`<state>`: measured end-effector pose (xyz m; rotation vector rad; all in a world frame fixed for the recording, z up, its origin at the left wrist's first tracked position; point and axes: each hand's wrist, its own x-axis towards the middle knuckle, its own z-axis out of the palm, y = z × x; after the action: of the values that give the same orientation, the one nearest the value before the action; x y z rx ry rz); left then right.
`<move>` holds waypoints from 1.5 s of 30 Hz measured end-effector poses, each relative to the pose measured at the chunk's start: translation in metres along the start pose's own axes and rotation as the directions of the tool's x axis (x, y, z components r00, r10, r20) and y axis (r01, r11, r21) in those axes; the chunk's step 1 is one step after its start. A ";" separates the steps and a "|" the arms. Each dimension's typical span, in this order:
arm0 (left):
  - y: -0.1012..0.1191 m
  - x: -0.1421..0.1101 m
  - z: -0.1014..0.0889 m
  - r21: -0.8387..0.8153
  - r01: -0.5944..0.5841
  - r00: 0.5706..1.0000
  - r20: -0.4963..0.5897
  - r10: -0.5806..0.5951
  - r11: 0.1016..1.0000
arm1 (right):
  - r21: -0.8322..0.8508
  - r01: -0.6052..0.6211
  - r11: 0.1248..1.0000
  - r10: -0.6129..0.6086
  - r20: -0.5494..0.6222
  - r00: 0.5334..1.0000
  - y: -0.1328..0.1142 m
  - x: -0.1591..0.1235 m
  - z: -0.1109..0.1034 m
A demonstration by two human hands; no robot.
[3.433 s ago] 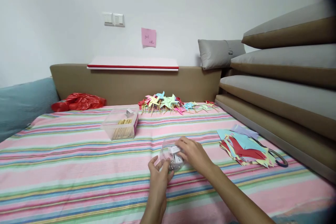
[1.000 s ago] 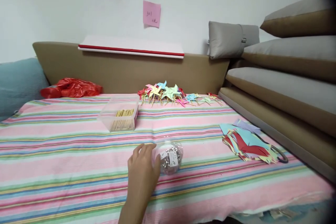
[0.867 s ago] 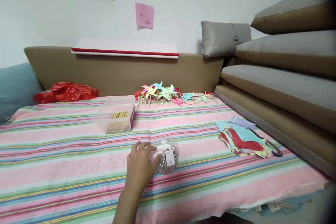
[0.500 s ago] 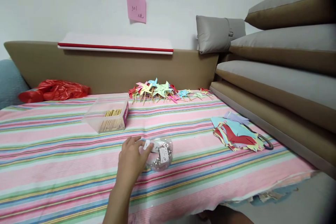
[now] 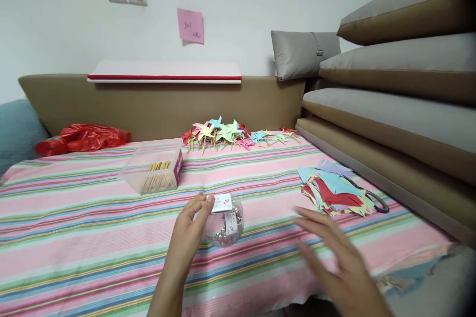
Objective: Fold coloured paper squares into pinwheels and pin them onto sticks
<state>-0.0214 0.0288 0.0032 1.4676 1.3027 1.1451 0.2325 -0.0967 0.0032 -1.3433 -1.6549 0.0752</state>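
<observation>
My left hand (image 5: 192, 218) pinches the top edge of a clear plastic bag (image 5: 225, 223), by its white printed label card. Small silvery metal pieces, too small to name, and a second white label lie inside the bag, which rests on the striped cloth (image 5: 111, 252). To the right, my right hand (image 5: 330, 252) hovers over the cloth with fingers apart and nothing in them; it is blurred by motion. Beyond it lies a pile of cut coloured paper (image 5: 334, 190), with a dark scissors handle (image 5: 381, 202) sticking out at its right side.
A clear plastic box (image 5: 158, 168) of short wooden sticks lies left of centre. Several paper pinwheels (image 5: 223, 131) are heaped at the back. A red plastic bag (image 5: 85, 137) lies at the back left. Stacked cushions (image 5: 390, 104) line the right side.
My right hand has come into view from the lower right. The bag's upper end is now lifted toward me, showing its label card. The view has tilted slightly upward.
</observation>
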 end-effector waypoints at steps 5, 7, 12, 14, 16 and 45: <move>0.000 -0.002 -0.010 0.031 -0.092 0.995 0.027 0.092 0.995 | 0.331 -0.015 0.944 -0.089 0.299 0.950 -0.025 0.071 0.090; 0.001 -0.003 -0.011 0.043 -0.098 0.995 0.037 0.097 0.994 | 0.405 -0.080 0.911 -0.044 0.286 0.957 -0.025 0.074 0.105; -0.001 -0.012 0.004 -0.067 -0.006 0.995 0.103 0.013 0.998 | 0.381 -0.060 0.922 0.004 0.147 0.989 -0.010 0.055 0.107; -0.003 -0.015 0.012 -0.187 0.060 0.990 0.138 -0.035 0.980 | 0.363 -0.017 0.932 -0.038 0.143 0.989 -0.008 0.052 0.106; -0.004 -0.017 0.018 -0.273 0.125 0.981 0.180 -0.077 0.954 | 0.370 0.022 0.929 -0.090 0.169 0.981 -0.009 0.052 0.107; -0.009 -0.030 0.036 -0.195 0.039 0.988 0.151 -0.009 0.980 | 0.105 0.138 0.985 -0.150 0.117 0.982 0.008 0.040 0.102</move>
<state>0.0108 -0.0008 -0.0163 1.3602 1.0689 1.0932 0.1712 -0.0122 -0.0301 -1.1627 -1.8254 0.1540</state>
